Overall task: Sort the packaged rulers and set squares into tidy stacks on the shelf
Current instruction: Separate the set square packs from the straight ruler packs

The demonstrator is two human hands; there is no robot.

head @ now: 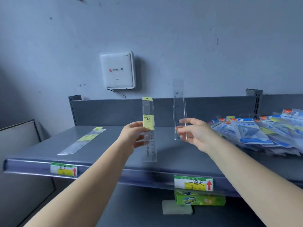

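Grey shelf (49,154) under scuffed wall; left hand (134,136) grips labelled ruler (149,128), right hand (195,131) pinches clear ruler (179,112)

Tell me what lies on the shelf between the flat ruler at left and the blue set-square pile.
Head view: bare shelf between flat ruler and set-square pile; only both hands hover above.

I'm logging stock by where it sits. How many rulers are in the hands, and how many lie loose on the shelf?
Yellow-label ruler in left hand: 1
Clear ruler in right hand: 1
Ruler lying on shelf, left: 1
Total: 3
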